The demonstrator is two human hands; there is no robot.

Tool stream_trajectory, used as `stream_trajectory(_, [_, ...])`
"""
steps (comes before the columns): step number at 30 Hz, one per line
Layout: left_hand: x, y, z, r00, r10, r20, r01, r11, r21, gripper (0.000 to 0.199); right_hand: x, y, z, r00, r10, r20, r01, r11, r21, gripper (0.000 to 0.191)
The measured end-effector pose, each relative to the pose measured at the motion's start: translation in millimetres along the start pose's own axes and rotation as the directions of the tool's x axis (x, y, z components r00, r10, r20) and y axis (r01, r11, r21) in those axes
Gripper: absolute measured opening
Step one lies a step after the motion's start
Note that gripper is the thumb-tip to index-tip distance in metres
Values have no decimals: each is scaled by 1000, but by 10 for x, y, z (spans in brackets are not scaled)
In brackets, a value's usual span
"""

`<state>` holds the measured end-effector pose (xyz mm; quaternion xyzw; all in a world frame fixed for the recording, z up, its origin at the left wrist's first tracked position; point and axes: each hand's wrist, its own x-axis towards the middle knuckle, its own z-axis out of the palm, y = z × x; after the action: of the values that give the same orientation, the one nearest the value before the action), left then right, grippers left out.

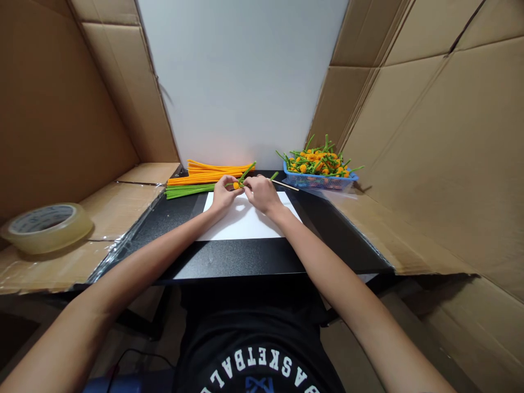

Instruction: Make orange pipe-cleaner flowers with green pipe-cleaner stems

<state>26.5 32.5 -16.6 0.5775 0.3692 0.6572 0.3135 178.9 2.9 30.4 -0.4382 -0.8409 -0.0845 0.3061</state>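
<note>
My left hand (224,194) is closed in a pinch on a small orange pipe-cleaner ball (236,185) with a green stem (248,170) rising beside it. My right hand (262,192) meets it from the right, its fingers pinched at the green pipe cleaner next to the ball. Both hands are above a white sheet of paper (241,225). Another green tip (274,175) shows behind my right hand; whether it belongs to the same piece I cannot tell. A thin pale stick (287,185) lies to the right of that hand.
Bundles of orange pipe cleaners (196,178) and green pipe cleaners (184,191) lie at the back left of the black table (241,259). A blue basket (319,180) heaped with orange-and-green pieces stands back right. A tape roll (47,226) sits left. Cardboard walls (450,136) flank the table.
</note>
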Motion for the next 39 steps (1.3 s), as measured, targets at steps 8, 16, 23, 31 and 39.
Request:
stream_trajectory(8, [44,-4,-25,998,54,-9,-53,991,121,36,35,-27,-76,993,-92,71,95,995,-39,22])
stream_trajectory(16, [38,4,-34,998,54,30,-58,988,142,32,43,5,-29,997,75,34,-78,994,83,18])
stream_trajectory(23, [67,26,-72,999,33,33,-37,993,108,32,46,72,13,983,181,11,-178,956,233,8])
stream_trajectory(31, [51,74,-108,986,49,158,-65,993,99,42,58,199,95,973,232,4,-165,683,712,12])
stream_trajectory(39, [45,155,-106,981,26,191,-46,994,99,48,61,124,31,973,217,-74,-111,729,676,8])
